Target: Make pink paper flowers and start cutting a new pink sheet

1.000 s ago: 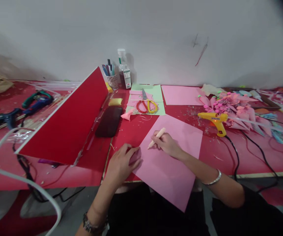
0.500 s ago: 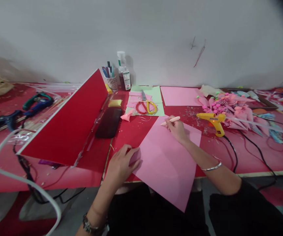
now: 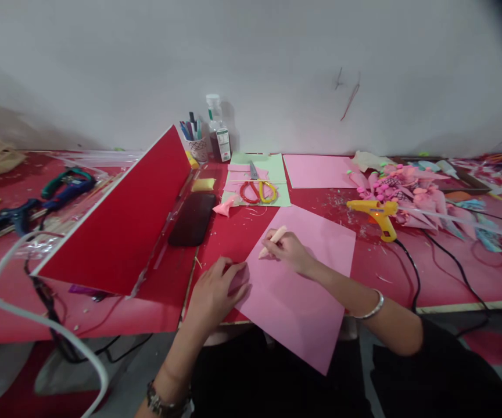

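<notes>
A large pink paper sheet [image 3: 303,290] lies tilted on the red table [image 3: 451,273], its near corner hanging over the front edge. My left hand [image 3: 216,293] presses flat on the sheet's left corner, fingers spread. My right hand [image 3: 288,249] rests on the sheet's upper left part, closed around a cream-coloured pencil-like stick [image 3: 272,240] whose tip touches the paper near its left edge. A bracelet shows on my right wrist, a watch on my left.
A red board [image 3: 124,220] leans up at the left beside a dark case [image 3: 192,217]. Scissors [image 3: 257,188] lie on green paper, a yellow glue gun [image 3: 377,215] with its cord at the right, pink paper flowers [image 3: 412,194] beyond, a pen cup [image 3: 196,145] and bottle [image 3: 218,130] by the wall.
My right hand with the stick swept up to the sheet's top corner and has come back down left to the sheet's upper left edge. The left hand stayed put.
</notes>
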A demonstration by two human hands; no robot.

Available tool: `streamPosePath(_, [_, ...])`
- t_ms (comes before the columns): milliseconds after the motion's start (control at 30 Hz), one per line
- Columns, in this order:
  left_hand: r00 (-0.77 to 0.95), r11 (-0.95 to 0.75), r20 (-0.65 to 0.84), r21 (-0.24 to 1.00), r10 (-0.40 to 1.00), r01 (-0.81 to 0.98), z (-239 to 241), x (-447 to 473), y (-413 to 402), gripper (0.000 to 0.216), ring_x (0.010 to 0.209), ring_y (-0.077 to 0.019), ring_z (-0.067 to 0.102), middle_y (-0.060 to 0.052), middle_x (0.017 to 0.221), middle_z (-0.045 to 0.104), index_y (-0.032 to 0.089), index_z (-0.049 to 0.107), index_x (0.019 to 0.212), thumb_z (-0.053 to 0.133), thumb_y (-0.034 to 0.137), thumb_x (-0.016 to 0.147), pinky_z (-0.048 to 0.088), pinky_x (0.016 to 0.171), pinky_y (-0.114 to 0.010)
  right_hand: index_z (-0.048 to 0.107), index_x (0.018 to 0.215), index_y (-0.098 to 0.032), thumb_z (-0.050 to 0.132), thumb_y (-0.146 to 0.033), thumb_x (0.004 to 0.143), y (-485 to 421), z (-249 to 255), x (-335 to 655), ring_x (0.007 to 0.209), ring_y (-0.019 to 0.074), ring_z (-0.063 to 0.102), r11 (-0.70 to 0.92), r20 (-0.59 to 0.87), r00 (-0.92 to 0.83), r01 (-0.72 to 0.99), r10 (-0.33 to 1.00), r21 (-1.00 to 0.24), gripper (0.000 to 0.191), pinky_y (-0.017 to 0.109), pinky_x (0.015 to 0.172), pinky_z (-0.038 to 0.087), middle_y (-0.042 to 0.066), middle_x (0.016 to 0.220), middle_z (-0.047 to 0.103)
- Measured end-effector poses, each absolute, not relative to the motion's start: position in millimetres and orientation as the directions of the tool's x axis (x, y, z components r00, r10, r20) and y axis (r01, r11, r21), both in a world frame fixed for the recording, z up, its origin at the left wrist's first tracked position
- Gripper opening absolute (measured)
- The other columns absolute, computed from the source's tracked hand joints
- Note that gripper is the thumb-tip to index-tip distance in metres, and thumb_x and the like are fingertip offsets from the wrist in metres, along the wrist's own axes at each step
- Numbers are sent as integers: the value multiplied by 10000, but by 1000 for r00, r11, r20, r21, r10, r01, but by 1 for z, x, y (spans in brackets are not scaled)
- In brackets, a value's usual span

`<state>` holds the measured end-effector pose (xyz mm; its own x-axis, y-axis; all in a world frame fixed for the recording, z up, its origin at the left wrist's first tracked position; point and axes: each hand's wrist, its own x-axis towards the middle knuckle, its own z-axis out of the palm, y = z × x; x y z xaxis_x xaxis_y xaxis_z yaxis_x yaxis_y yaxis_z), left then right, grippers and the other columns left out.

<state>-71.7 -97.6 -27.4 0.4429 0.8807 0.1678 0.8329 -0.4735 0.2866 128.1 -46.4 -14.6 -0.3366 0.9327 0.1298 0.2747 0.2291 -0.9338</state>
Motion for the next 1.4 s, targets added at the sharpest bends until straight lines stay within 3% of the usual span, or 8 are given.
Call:
streamPosePath(433, [435,-455,135,277,890,846,-25,-72,-98,343,858,-193,521,-64,980,501,216,526,1085,482,389,792,439,727,-315,439,571,-187,421,-374,819,7,-19,185,572,132,508,335,364,-81,607,928,-720,312,239,558,371,0,589,491])
streamPosePath(533, [439,-460,136,248,888,853,-24,-71,-99,346,862,-198,524,-69,988,504,216,520,1096,472,384,798,442,732,-323,500,650,-189,402,-351,834,0,-17,193,662,162,553,338,391,-61,634,918,-695,264,254,599,392,26,672,552])
streamPosePath(667, [448,-470,154,181,881,864,-24,-70,-104,339,885,-208,529,-86,995,518,204,513,1116,446,350,818,442,762,-336,536,942,-213,388,-297,850,-32,-10,203,803,181,573,373,449,-61,662,892,-651,193,299,726,423,53,920,597])
streamPosePath(833, [452,-460,105,71,886,885,-25,-70,-114,359,875,-237,548,-110,1015,541,179,489,1167,426,287,830,458,731,-367,510,990,-188,418,-268,819,-78,-20,228,819,237,568,206,346,-47,875,937,-438,210,346,700,435,94,902,600])
streamPosePath(967, [465,-471,89,65,881,880,-20,-71,-128,392,873,-246,558,-109,1019,553,175,475,1184,433,336,828,459,736,-380,438,1090,-125,502,-331,759,-94,-41,243,852,284,548,146,313,-53,948,948,-283,396,417,737,425,145,939,581])
streamPosePath(1133, [477,-471,16,194,879,861,-12,-80,-140,310,794,-202,578,-62,925,582,221,551,1045,376,387,850,464,698,-333,449,942,-173,530,-304,749,-105,-45,251,947,272,528,264,308,-155,897,939,-354,248,417,779,420,151,1098,548])
streamPosePath(1233, [429,-433,64,191,901,881,-12,-82,-133,328,873,-240,565,-84,966,593,195,538,1065,383,376,840,452,741,-373,423,872,-209,520,-250,758,-113,-37,254,1000,247,516,333,283,-225,840,932,-428,155,425,832,393,113,1176,527])
streamPosePath(1400, [359,-356,64,383,931,853,-12,-62,-101,441,944,-231,539,-101,1075,557,179,427,1201,382,414,830,439,775,-353,441,864,-218,494,-224,778,-119,-35,254,927,218,560,354,275,-246,801,930,-482,102,459,890,340,74,1044,607])
